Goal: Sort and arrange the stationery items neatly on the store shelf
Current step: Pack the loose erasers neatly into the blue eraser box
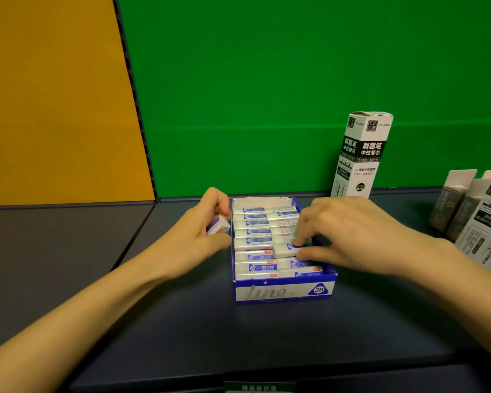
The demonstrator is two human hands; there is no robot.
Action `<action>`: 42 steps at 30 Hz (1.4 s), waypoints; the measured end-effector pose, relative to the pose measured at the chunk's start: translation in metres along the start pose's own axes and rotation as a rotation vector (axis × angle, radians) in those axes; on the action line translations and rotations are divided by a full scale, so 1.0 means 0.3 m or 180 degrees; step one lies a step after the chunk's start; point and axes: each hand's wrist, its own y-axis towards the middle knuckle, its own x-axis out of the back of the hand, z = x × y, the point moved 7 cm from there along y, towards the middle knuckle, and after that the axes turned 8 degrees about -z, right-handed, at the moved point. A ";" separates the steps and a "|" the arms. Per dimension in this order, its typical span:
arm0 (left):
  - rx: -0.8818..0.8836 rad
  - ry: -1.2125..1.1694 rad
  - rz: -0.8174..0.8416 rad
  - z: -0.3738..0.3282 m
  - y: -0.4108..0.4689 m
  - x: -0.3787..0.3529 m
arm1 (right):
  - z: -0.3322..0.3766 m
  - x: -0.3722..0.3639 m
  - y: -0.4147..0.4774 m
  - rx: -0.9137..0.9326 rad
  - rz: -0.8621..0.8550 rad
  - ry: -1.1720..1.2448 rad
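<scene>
A blue and white eraser display box (284, 292) marked 2B stands on the dark shelf (238, 336). Inside it lie two rows of several wrapped white erasers (253, 242). My left hand (199, 236) is at the box's left side and holds a loose eraser (218, 225) with a purple and red wrapper. My right hand (346, 236) reaches over the right row, and its thumb and fingertips pinch a tilted eraser (285, 249) that sticks up from that row.
A tall black and white refill box (357, 157) stands upright behind the display box to the right. More grey and white boxes (465, 205) crowd the shelf's right edge. A green back panel and an orange side panel close the shelf. A price label sits at the front edge.
</scene>
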 end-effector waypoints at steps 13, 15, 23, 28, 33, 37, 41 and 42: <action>-0.0337 0.0591 0.0208 -0.032 -0.019 -0.005 | 0.088 0.064 0.090 -0.0398 -0.0706 0.1941; -0.0303 0.0532 0.0272 -0.039 -0.020 -0.017 | 0.106 0.054 0.106 -0.0457 -0.0781 0.2281; -0.0215 0.0370 0.0368 -0.041 -0.007 -0.034 | 0.136 0.059 0.129 0.0003 -0.0849 0.1871; -0.0388 0.0358 0.0290 -0.037 0.005 0.015 | 0.098 0.051 0.115 -0.0060 -0.0586 0.1510; -0.0504 0.0845 -0.0164 -0.036 0.010 0.083 | 0.057 0.003 0.069 -0.0522 -0.0500 0.1698; -0.0527 0.1175 -0.0128 -0.026 0.009 0.068 | 0.045 -0.030 0.058 -0.0752 -0.0445 0.1769; -0.0573 0.1371 0.0048 -0.017 0.009 0.044 | 0.040 -0.051 0.051 -0.0806 -0.0376 0.1708; -0.0558 0.1388 0.0068 -0.013 0.009 0.041 | 0.040 -0.058 0.050 -0.0819 -0.0379 0.1690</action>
